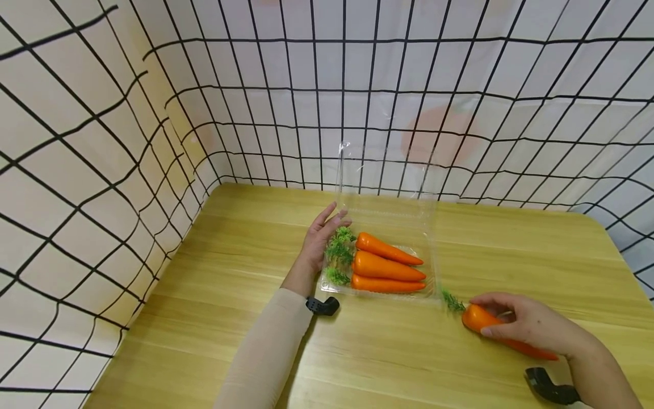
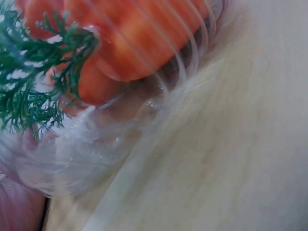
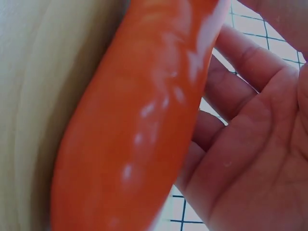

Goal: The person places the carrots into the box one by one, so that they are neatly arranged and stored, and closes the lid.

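A yellowish wooden desk (image 1: 235, 244) is marked with streaks of grain, and its far right corner is rounded. The white back wall (image 1: 265, 108) and left wall (image 1: 66, 196) are crossed by black lines (image 1: 344, 90). A big, pale orange blot (image 1: 457, 133) is seen on the back wall. The left wall is tinted yellow in places.

Carrot (image 3: 125, 125) cut off top & btm, R wrist cam; tray (image 2: 86, 161) blurry, L cam.

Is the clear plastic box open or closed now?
The box is open: its lid stands raised at the back, leaving three carrots uncovered.
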{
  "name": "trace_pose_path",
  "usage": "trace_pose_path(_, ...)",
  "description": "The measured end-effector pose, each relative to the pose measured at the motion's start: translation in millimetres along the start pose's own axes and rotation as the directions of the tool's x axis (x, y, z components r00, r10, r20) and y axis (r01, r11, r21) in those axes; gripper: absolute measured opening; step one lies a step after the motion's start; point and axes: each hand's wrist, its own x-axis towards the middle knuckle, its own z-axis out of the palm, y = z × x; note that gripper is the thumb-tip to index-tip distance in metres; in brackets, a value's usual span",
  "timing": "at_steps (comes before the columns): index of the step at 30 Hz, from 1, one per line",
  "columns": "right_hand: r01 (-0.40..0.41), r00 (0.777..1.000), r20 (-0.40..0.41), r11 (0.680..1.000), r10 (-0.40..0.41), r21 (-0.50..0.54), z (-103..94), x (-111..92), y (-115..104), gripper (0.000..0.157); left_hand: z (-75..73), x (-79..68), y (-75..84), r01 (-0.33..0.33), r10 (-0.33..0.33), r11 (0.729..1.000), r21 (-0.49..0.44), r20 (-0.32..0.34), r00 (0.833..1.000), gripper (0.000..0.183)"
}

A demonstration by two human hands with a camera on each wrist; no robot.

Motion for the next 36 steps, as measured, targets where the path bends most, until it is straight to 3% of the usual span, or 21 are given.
trace_pose_path(3,-0.016,0.999,-0.051,1.0,0.015,-0.02,-1.4,0,-2,0.055,0.6,0.2,0.6,0.003,-0.003,1.0,0.0,0.001,1.0,0.054)
trace_pose_path(8,-0.153,0.982,-0.11,0.988,0.151,-0.007,-8.0,1,-7,0.066,-0.5,0.5,-0.2,-0.007,0.007,1.0,-0.014,0.004,1.0,0.054)
trace_pose_path(12,-0.196,0.968,-0.168,0.98,0.188,-0.035,-12.5,3,-13,0.073,-2.2,0.6,-0.7,-0.01,0.01,1.0,-0.018,0.004,1.0,0.054)
trace_pose_path(21,-0.184,0.937,-0.312,0.981,0.157,-0.058,-14.9,11,-31,0.073,-4.1,1.3,-1.4,-0.006,0.006,1.0,-0.018,0.011,1.0,0.054)
trace_pose_path(27,-0.144,0.929,-0.348,0.989,0.124,-0.03,-16.2,18,-43,0.069,-2.5,0.8,-1.2,-0.015,0.015,1.0,0.016,0.005,1.0,0.054)
trace_pose_path(36,-0.04,0.924,-0.383,0.997,0.009,-0.072,-17.2,35,-69,0.062,-0.4,0.4,0.3,-0.013,0.013,1.0,0.009,0.004,1.0,0.053)
